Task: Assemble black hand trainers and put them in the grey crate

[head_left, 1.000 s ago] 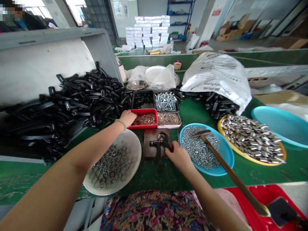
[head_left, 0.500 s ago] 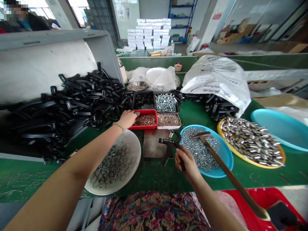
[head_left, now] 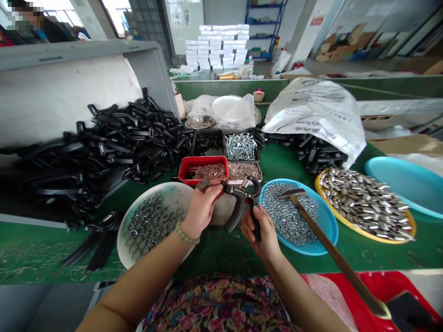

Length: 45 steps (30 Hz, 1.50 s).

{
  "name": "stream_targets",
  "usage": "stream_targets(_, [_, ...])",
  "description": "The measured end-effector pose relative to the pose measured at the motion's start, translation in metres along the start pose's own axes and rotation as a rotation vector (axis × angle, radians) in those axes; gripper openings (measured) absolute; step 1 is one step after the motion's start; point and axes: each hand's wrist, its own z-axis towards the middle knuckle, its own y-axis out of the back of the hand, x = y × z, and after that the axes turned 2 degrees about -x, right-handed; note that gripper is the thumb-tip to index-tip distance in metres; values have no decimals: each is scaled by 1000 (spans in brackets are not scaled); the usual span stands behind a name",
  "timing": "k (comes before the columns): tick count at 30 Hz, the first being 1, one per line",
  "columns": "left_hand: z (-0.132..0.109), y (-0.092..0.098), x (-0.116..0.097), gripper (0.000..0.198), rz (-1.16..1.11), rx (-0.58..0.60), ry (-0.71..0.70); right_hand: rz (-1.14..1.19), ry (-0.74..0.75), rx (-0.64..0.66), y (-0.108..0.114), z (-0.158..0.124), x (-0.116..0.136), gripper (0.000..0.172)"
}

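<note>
My right hand (head_left: 261,230) is closed round one handle of a black hand grip (head_left: 236,210) with a metal spring at its top. The fingers of my left hand (head_left: 203,207) are pinched at the left end of the grip's top; any small part between them is too small to make out. A metal plate (head_left: 221,213) lies under the grip. Behind my left hand is a red tray (head_left: 183,171) of thin copper-coloured pieces, beside a tray of small rivet-like pieces (head_left: 244,170). A pale bowl of metal rings (head_left: 148,226) stands to the left.
Black handles (head_left: 138,138) are heaped at the left. A blue basin (head_left: 332,240) of nuts holds a hammer (head_left: 321,235); a yellow basin (head_left: 411,228) of metal pieces stands further right. Screws (head_left: 241,146) fill a rear tray. Another finished-looking grip (head_left: 107,226) lies at the left.
My left hand has come from the red tray back to the hand grip and now touches its left end. My right hand still holds the grip. The view has shifted slightly.
</note>
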Motion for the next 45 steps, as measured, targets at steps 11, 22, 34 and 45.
stream_targets(11, [-9,10,22,20,167,-48,-260,103,11,-1,5,-7,-9,28])
stream_targets(22, [-25,40,14,35,911,160,-205,-865,83,-32,7,3,28,20])
stream_targets(34, [-75,55,22,39,729,84,97,-1408,271,500,-41,7,18,33])
stream_targets(45, [-103,263,-153,44,1860,-689,276,-2241,105,336,18,300,67,19])
